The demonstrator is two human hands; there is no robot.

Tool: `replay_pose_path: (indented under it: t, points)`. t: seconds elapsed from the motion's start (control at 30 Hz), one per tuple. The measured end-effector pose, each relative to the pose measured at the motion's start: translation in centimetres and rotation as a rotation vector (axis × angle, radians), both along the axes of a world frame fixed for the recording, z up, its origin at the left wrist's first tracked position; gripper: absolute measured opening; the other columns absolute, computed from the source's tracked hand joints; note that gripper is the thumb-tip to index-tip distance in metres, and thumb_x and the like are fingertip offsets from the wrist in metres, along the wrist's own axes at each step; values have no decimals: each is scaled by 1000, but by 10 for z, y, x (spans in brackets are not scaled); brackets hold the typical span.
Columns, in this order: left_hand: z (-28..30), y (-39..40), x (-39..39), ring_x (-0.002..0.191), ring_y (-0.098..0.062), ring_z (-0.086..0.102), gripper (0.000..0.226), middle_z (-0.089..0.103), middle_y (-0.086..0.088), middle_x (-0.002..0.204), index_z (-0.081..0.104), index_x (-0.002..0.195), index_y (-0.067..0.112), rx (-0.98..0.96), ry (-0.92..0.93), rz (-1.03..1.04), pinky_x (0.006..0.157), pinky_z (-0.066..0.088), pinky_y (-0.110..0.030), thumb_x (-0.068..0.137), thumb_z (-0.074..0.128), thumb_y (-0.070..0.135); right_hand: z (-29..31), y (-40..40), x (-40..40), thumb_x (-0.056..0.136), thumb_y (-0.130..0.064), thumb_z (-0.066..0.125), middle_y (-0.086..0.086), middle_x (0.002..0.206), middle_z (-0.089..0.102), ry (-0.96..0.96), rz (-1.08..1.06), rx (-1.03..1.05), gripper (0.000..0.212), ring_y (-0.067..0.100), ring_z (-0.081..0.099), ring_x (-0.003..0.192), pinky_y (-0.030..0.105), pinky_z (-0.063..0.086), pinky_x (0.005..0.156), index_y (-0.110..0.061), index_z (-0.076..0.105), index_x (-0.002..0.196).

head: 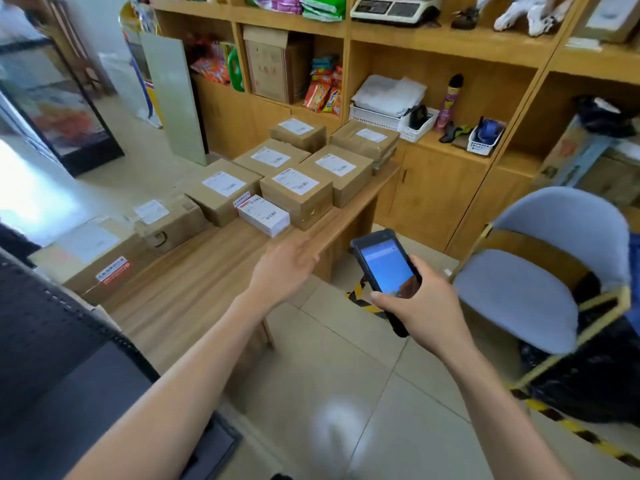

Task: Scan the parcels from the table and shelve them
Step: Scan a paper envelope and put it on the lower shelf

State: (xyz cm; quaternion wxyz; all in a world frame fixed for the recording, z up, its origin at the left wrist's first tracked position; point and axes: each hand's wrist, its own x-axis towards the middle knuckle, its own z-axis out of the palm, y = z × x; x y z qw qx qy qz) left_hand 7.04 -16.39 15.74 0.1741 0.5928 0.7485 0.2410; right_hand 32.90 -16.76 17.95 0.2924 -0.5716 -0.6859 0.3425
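The right hand [420,303] grips a scanner [384,271], fingers curled round its lower body and the lit screen facing up; it is held over the floor, off the near edge of the tabletop [194,289]. The left hand [282,268] is released, fingers straight and spread, reaching over the tabletop edge toward the parcels and touching nothing. The parcels sit on the tabletop in a loose cluster: 7 brown cartons, each with a white label on top, plus 1 small white box [263,214] just beside the front carton [296,195]. 2 more cartons lie at the left end. The white box is nearest the left hand and looks light enough for 1 hand; a pinch across its short sides should do. The cartons look stiff, taped and square, with smooth tape that may slip, so a grip that wraps 1 edge with the thumb on top seems safer than a flat palm. Their weight cannot be told from here. The labels face up, so scanning probably needs no turning.
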Motion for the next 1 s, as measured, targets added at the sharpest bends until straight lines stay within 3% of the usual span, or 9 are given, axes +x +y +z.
replay_pose_path:
  t: [0.07, 0.2, 0.3, 0.4, 0.6, 0.73, 0.8, 0.9, 1.0]
  points:
    - [-2, 15, -5, 133, -26, 54, 45, 63, 2, 141, 57, 143, 29, 21, -13, 30, 100, 42, -35, 100, 56, 41, -2, 21, -5, 73, -43, 88, -2, 92, 66, 23, 27, -32, 49, 21, 70, 81, 41, 63, 63, -37, 57, 110]
    - [-14, 43, -21, 126, -26, 59, 41, 67, 5, 135, 62, 137, 31, 39, -65, 92, 91, 38, -30, 97, 57, 41, -10, 60, -24, 74, -43, 88, -1, 90, 67, -13, 83, -54, 47, 18, 67, 79, 33, 57, 57, -38, 52, 103]
    - [-28, 65, -41, 127, -24, 59, 47, 66, 5, 137, 60, 140, 31, 16, -116, 152, 96, 44, -34, 96, 59, 46, -16, 91, -45, 76, -45, 87, -8, 96, 64, -60, 138, -49, 53, 7, 61, 85, 21, 47, 57, -38, 49, 112]
    - [-46, 91, -69, 129, -21, 59, 52, 65, 3, 139, 58, 144, 26, -4, -205, 226, 106, 45, -38, 96, 62, 43, -24, 128, -73, 77, -42, 87, -10, 97, 61, -65, 201, -60, 52, 5, 59, 87, 18, 46, 60, -36, 46, 110]
    - [-83, 158, -135, 118, -13, 64, 51, 68, 0, 134, 60, 143, 19, -1, -425, 403, 105, 49, -33, 96, 67, 37, -47, 214, -136, 77, -39, 88, -8, 103, 62, -89, 290, -74, 56, 6, 59, 92, 15, 44, 62, -35, 49, 118]
    - [-107, 195, -167, 119, -15, 64, 52, 68, 1, 132, 59, 144, 19, -54, -553, 488, 105, 52, -39, 96, 67, 36, -58, 261, -172, 77, -36, 89, -15, 94, 57, -121, 319, -94, 52, 0, 55, 82, 10, 46, 56, -30, 47, 108]
    - [-118, 209, -177, 115, -15, 65, 51, 68, 2, 130, 58, 145, 20, -79, -675, 548, 95, 56, -38, 97, 66, 35, -63, 280, -187, 75, -37, 89, -10, 95, 61, -146, 331, -87, 50, 5, 59, 84, 14, 49, 59, -26, 53, 108]
    - [-130, 226, -183, 98, -7, 65, 51, 67, 3, 128, 55, 147, 19, -124, -832, 643, 71, 56, -28, 99, 64, 34, -69, 305, -206, 74, -38, 89, -4, 97, 66, -186, 361, -98, 52, 15, 63, 88, 38, 59, 72, -24, 60, 114]
    - [-147, 242, -187, 106, -13, 63, 52, 64, -1, 133, 53, 148, 16, -165, -947, 728, 79, 58, -35, 100, 63, 33, -77, 327, -219, 74, -39, 89, -3, 98, 67, -205, 386, -135, 49, 13, 63, 87, 35, 56, 73, -26, 59, 112]
